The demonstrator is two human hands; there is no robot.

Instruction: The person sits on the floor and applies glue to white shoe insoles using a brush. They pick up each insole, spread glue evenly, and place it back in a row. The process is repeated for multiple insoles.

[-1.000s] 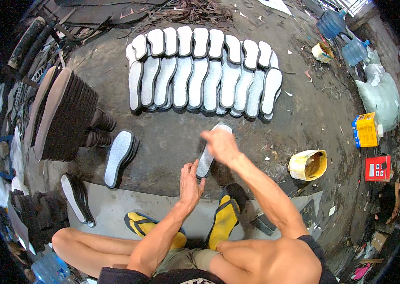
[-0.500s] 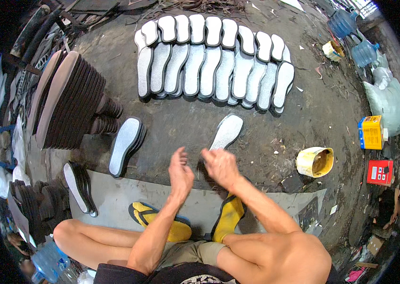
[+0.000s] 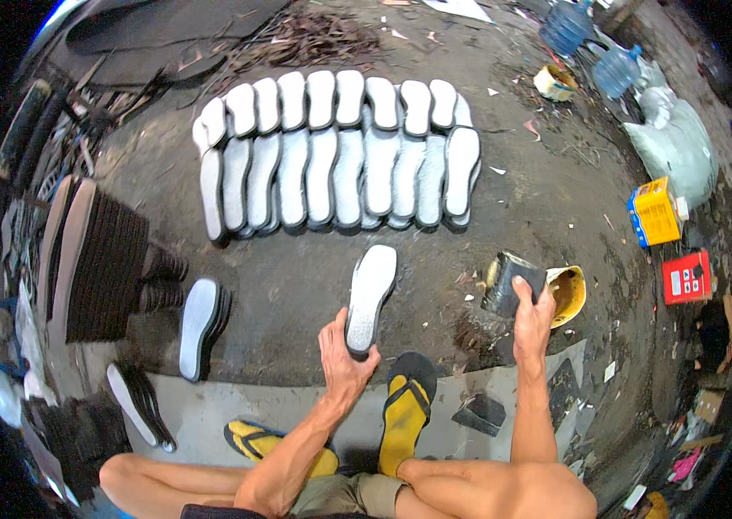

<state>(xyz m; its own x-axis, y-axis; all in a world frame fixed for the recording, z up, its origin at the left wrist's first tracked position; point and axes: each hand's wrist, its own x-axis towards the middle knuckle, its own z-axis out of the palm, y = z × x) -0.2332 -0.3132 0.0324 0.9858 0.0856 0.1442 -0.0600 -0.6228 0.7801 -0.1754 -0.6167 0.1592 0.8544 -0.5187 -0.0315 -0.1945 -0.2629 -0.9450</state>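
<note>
My left hand (image 3: 347,359) grips the near end of a shoe sole (image 3: 372,290) with a white top and dark edge, thumb on one side and fingers on the other. The sole lies on the ground in front of me. Off to the right, my right hand (image 3: 533,318) pinches a dark, flat, squarish pad (image 3: 513,284) with pale crust along its edge, thumb on top. That pad is close beside a yellowish pot (image 3: 568,298) with brownish residue inside; my right hand partly hides the pot.
Rows of white-topped soles (image 3: 323,173) lie overlapping ahead. At left are a small sole stack (image 3: 202,329), a long row of brown soles (image 3: 106,259) and more soles (image 3: 137,406). A yellow can (image 3: 656,212) and red box (image 3: 687,278) stand right. A black scrap (image 3: 480,413) lies near my foot.
My left hand has closed on the sole's near end. My right hand has moved right, away from the sole, and now holds the dark pad by the pot. The whole view has shifted.
</note>
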